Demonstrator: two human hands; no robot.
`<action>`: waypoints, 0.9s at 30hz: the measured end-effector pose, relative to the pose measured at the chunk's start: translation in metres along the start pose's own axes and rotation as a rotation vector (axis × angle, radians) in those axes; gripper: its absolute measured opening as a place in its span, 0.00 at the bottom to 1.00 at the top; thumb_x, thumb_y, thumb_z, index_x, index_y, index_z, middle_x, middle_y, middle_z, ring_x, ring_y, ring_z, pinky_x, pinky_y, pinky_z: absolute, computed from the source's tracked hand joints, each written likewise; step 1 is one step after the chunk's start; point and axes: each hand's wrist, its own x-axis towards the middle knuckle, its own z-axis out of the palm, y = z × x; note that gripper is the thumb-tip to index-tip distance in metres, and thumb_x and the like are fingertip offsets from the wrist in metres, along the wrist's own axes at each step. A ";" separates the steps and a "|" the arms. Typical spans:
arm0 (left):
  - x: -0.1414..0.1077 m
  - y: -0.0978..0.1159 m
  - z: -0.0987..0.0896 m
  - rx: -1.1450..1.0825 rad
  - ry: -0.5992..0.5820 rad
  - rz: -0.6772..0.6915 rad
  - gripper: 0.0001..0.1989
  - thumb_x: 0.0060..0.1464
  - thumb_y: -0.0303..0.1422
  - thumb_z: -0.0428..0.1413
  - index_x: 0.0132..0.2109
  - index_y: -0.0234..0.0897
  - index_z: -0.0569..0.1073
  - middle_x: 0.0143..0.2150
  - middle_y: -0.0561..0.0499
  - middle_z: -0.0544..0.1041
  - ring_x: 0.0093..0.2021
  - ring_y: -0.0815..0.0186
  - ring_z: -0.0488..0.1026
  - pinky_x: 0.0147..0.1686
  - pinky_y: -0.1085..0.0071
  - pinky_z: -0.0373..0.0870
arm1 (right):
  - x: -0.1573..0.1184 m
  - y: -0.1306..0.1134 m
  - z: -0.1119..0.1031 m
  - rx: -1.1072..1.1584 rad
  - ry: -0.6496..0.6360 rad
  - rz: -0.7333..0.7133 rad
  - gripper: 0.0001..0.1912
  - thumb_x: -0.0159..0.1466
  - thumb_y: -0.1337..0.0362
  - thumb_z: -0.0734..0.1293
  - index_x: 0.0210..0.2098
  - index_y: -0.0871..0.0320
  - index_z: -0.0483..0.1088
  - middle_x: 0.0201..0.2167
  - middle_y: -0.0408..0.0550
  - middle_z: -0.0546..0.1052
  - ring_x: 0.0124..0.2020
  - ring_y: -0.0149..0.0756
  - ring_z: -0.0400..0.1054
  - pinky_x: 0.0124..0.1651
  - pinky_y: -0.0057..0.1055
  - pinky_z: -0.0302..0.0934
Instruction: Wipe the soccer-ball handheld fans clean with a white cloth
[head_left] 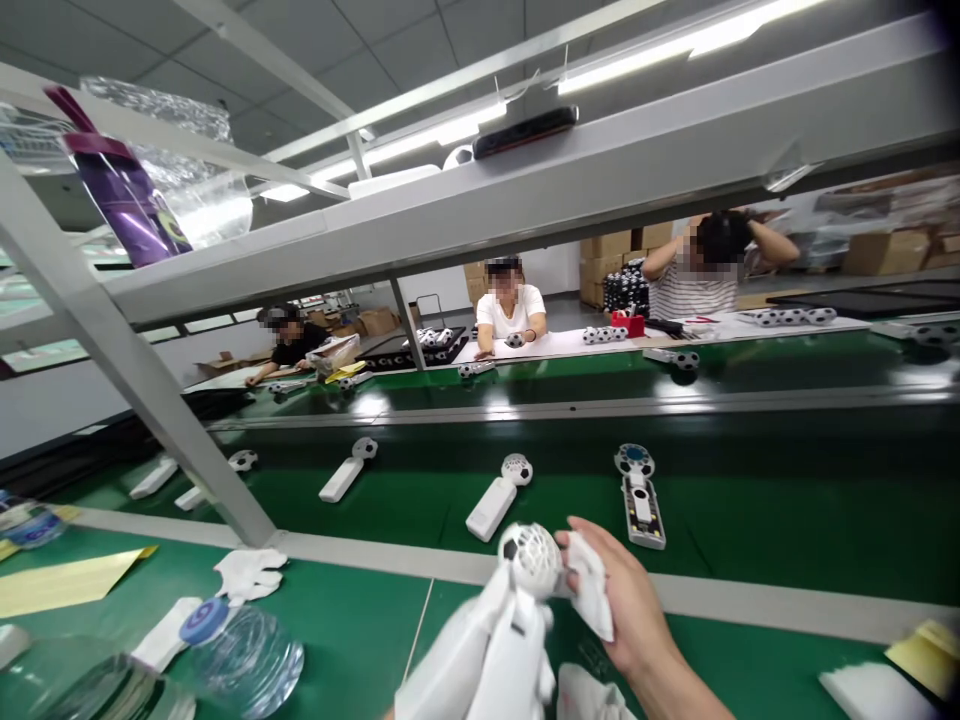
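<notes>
Above the green assembly-line bench point(337, 620), the right hand point(626, 610), fingers curled and nearly closed, presses a white cloth point(590, 585) to the soccer-ball cage head point(530, 560) of a white handheld fan point(487, 650); the left hand cannot be made out

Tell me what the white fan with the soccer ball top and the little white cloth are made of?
The white fan looks like smooth plastic: its handle has an even, slightly shiny surface, and its ball top has a molded lattice of holes. The cloth in the right hand looks like soft white fabric, because it bends and folds, but I can't tell which kind.
</notes>
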 end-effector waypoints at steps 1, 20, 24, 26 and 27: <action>0.014 0.007 -0.007 0.111 0.048 0.019 0.24 0.57 0.50 0.47 0.40 0.33 0.72 0.31 0.49 0.73 0.26 0.69 0.68 0.27 0.70 0.70 | 0.003 -0.004 -0.013 0.029 0.018 -0.030 0.25 0.49 0.63 0.74 0.45 0.62 0.66 0.30 0.51 0.75 0.25 0.32 0.67 0.21 0.22 0.59; 0.191 0.044 0.019 0.904 0.358 0.186 0.22 0.44 0.30 0.58 0.48 0.31 0.66 0.42 0.37 0.70 0.47 0.48 0.66 0.46 0.58 0.59 | 0.009 -0.009 -0.084 0.234 -0.150 0.123 0.15 0.52 0.62 0.74 0.38 0.59 0.72 0.25 0.45 0.71 0.19 0.25 0.60 0.16 0.20 0.53; 0.156 0.047 0.025 0.577 0.207 0.176 0.10 0.53 0.37 0.50 0.41 0.36 0.66 0.32 0.48 0.69 0.32 0.61 0.69 0.32 0.68 0.64 | 0.012 -0.012 -0.086 0.253 -0.109 0.093 0.16 0.51 0.62 0.74 0.38 0.59 0.72 0.25 0.45 0.71 0.20 0.26 0.60 0.17 0.20 0.54; 0.126 0.037 0.031 0.361 0.113 0.154 0.10 0.55 0.38 0.46 0.43 0.39 0.63 0.28 0.53 0.66 0.24 0.68 0.66 0.23 0.74 0.62 | 0.008 -0.021 -0.080 0.245 -0.090 0.096 0.16 0.52 0.62 0.73 0.39 0.59 0.72 0.26 0.45 0.71 0.22 0.26 0.61 0.19 0.21 0.56; 0.110 0.029 0.035 0.236 0.075 0.136 0.09 0.55 0.37 0.48 0.42 0.39 0.63 0.27 0.54 0.64 0.22 0.70 0.63 0.20 0.75 0.61 | 0.004 -0.027 -0.074 0.222 -0.080 0.077 0.16 0.52 0.62 0.73 0.40 0.59 0.71 0.27 0.45 0.71 0.23 0.27 0.62 0.20 0.21 0.57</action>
